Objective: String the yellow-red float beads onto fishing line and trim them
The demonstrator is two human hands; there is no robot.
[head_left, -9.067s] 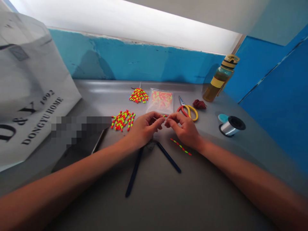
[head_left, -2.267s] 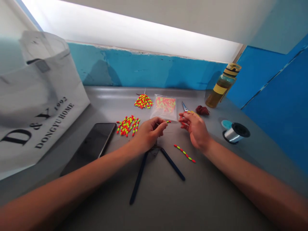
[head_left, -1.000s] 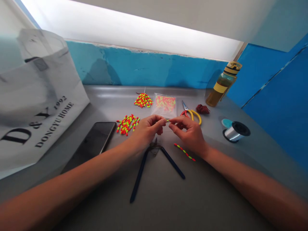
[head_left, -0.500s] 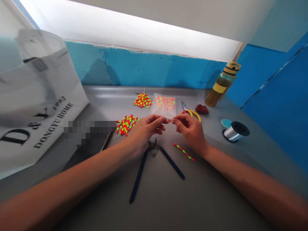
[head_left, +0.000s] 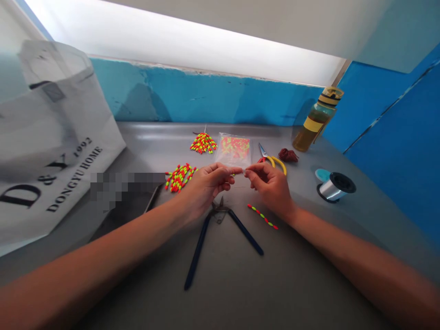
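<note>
My left hand (head_left: pixel 217 179) is closed in a pinch at the table's middle, with a small yellow-green bead (head_left: pixel 234 174) showing under its index fingertip. Close beside it, my right hand (head_left: pixel 267 182) pinches thumb against finger; whatever is between them is too fine to make out. A faint thin line (head_left: pixel 237 186) runs below the fingertips. Dark-handled pliers (head_left: pixel 220 210) lie spread just under my left hand. By my right wrist rests a short string of red and yellow-green beads (head_left: pixel 263 216). A pile of beaded strands (head_left: pixel 179 178) lies left of my left hand.
Behind my hands are a clear bag of beads (head_left: pixel 235 147), a fanned bead bundle (head_left: pixel 203 143), yellow-handled scissors (head_left: pixel 275 161) and dark red cord (head_left: pixel 288 155). A wire spool (head_left: pixel 336 188) and bottle (head_left: pixel 314 123) stand right. A large white bag (head_left: pixel 65 137) stands left.
My left index finger has stretched forward over the bead, closer to the right fingertips. The red bead seen between the hands is now out of sight.
</note>
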